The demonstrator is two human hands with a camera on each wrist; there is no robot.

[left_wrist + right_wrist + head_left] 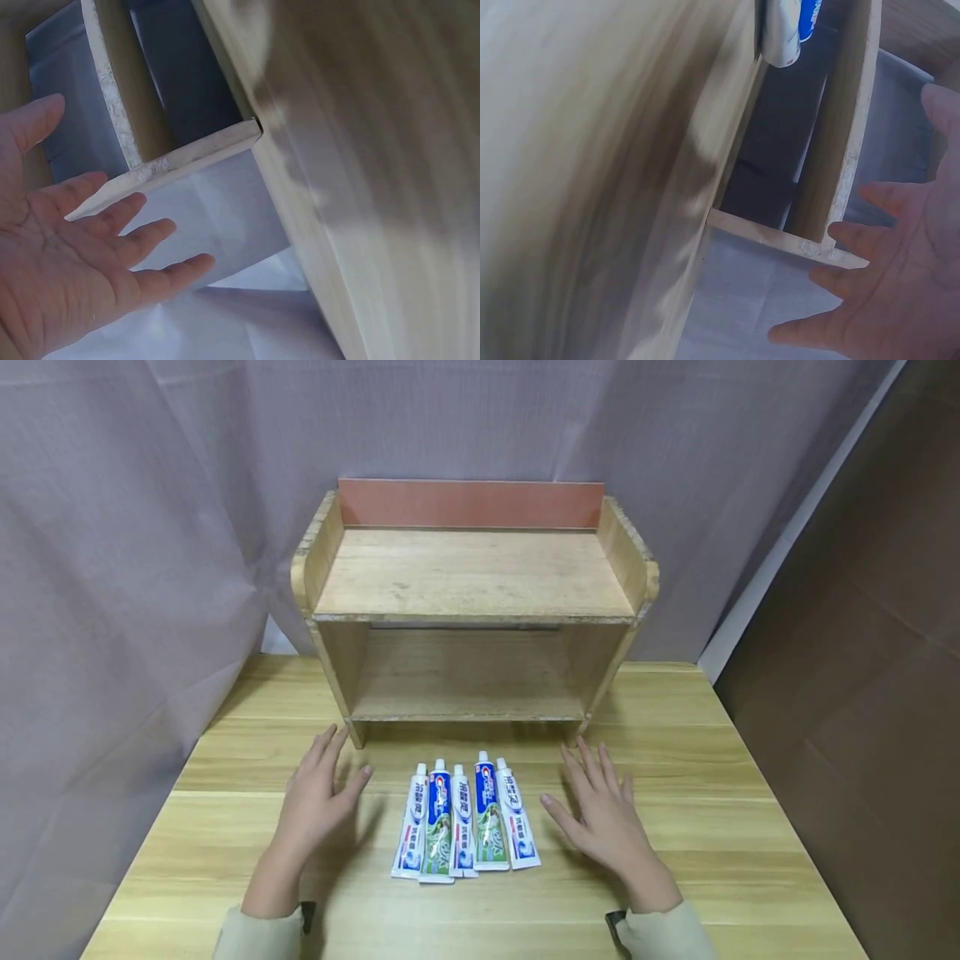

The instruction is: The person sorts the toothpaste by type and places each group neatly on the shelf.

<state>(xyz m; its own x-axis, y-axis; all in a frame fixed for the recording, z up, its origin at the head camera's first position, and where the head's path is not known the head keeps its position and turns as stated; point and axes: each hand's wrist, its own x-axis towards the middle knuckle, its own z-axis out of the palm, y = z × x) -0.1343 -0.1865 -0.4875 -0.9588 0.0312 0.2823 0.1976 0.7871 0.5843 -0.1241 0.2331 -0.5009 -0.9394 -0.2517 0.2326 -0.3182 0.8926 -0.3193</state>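
Note:
Several toothpaste tubes lie side by side on the wooden table (420, 914), caps pointing toward the shelf. White-and-blue tubes (411, 831) alternate with blue-and-green tubes (437, 827), and the outermost white tube (517, 818) slants a little. My left hand (318, 797) is to the left of the row, its fingers spread and apart from the tubes. On the other side, my right hand (603, 818) is also spread, close to the slanted tube but not touching it. Both palms are bare in the wrist views. The right wrist view catches a tube end (782, 34) at its top.
Behind the tubes stands a two-tier wooden shelf (472, 577) with a reddish-brown back board (472, 504). Its side panels rise above the top tier. Grey cloth (465, 418) hangs behind, and a brown panel (862, 660) borders the table on the right.

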